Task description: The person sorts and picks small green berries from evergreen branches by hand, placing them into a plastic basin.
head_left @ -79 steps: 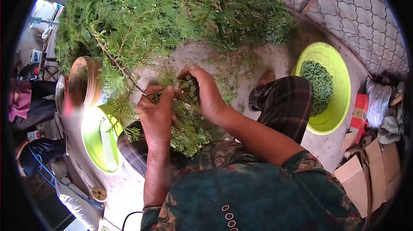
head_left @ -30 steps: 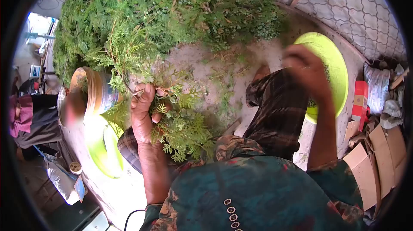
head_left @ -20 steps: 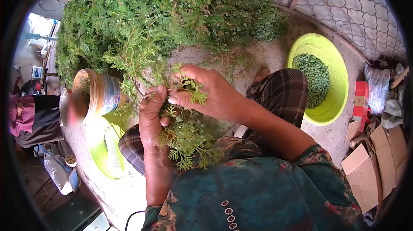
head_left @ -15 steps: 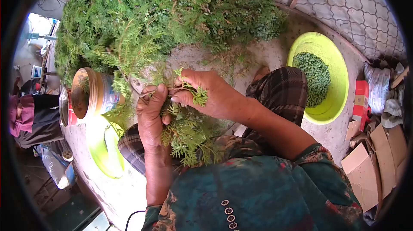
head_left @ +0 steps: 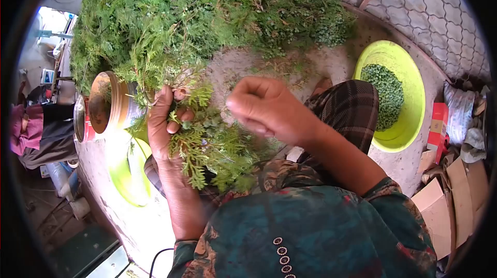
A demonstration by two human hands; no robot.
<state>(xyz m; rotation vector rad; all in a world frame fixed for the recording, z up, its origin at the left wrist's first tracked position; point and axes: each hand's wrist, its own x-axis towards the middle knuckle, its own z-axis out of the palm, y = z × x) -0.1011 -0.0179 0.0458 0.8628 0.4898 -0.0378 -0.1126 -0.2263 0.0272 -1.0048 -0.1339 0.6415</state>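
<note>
My left hand (head_left: 168, 117) is closed around a leafy green branch (head_left: 207, 148), whose sprays hang over my lap. To the right of it, apart from the branch, my right hand (head_left: 266, 107) has its fingers curled together; whatever they hold, if anything, is hidden. A large heap of green branches (head_left: 207, 13) with small pale green berries lies on the ground in front. On the right, a yellow-green basin (head_left: 414, 107) contains many small green berries (head_left: 383, 94).
Buckets (head_left: 106, 103) lie on their sides at the left, near another yellow-green basin (head_left: 121, 174). A person in dark and maroon clothing (head_left: 52, 133) is at the far left. Cardboard (head_left: 455, 195) and a red box (head_left: 438, 127) stand at the right, below a wire mesh (head_left: 419, 8).
My right hand has come away from the branch and moved right, its fingers now curled. My left hand has shifted slightly left and up with the branch. The view has shifted a little.
</note>
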